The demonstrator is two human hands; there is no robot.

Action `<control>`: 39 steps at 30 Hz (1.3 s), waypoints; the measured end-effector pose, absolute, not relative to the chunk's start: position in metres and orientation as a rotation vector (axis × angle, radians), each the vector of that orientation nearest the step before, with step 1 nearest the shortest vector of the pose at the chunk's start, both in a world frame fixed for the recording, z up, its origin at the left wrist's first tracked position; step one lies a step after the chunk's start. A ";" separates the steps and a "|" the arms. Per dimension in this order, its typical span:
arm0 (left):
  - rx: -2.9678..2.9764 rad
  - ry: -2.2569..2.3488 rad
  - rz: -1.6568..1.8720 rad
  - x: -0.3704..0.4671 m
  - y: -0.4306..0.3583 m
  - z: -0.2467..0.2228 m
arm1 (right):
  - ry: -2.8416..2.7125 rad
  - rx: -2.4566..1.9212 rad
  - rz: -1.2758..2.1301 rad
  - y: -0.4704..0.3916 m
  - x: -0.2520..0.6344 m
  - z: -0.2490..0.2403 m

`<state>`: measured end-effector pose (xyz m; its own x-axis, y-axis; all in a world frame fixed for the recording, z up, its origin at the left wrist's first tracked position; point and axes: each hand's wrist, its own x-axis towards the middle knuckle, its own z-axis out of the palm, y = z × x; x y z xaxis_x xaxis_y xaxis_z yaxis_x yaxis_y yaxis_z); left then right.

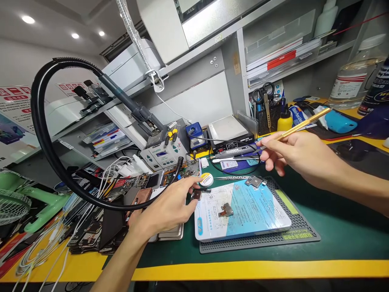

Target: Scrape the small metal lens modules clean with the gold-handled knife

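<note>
My left hand (168, 202) is pinched around a small dark phone camera module (197, 195) at the left edge of a blue-and-white box (258, 209). My right hand (304, 152), raised over the back right of the mat, grips a slim gold-handled knife (305, 123). Its thin grey tip points left, partly behind my fingers. On the box lies a small metal part with a brown flex cable (225, 209). Another grey module (255, 181) rests near the box's back edge, beside metal tweezers (231, 178).
A round white-and-yellow tin (206, 179) sits behind the box. Phone boards and parts (124, 202) pile up at left, under a looping black hose (38, 121). A soldering station (165, 152), a pen holder (267, 119) and bottles (349, 79) stand at the back.
</note>
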<state>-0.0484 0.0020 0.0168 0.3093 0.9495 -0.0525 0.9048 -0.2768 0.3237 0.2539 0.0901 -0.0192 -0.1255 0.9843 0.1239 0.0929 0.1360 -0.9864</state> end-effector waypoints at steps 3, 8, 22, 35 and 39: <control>2.288 1.672 0.210 -0.048 0.001 0.016 | -1.432 -1.128 1.147 0.090 0.254 -0.018; 2.275 1.701 0.193 -0.047 -0.002 0.017 | -1.432 -1.132 1.145 0.089 0.253 -0.016; 2.232 1.792 0.224 -0.045 0.001 0.014 | -1.415 -1.135 1.145 0.088 0.252 -0.015; 2.239 1.810 0.234 -0.046 -0.001 0.013 | -1.412 -1.127 1.154 0.088 0.253 -0.016; 2.243 1.840 0.224 -0.047 -0.001 0.012 | -1.405 -1.126 1.157 0.088 0.251 -0.015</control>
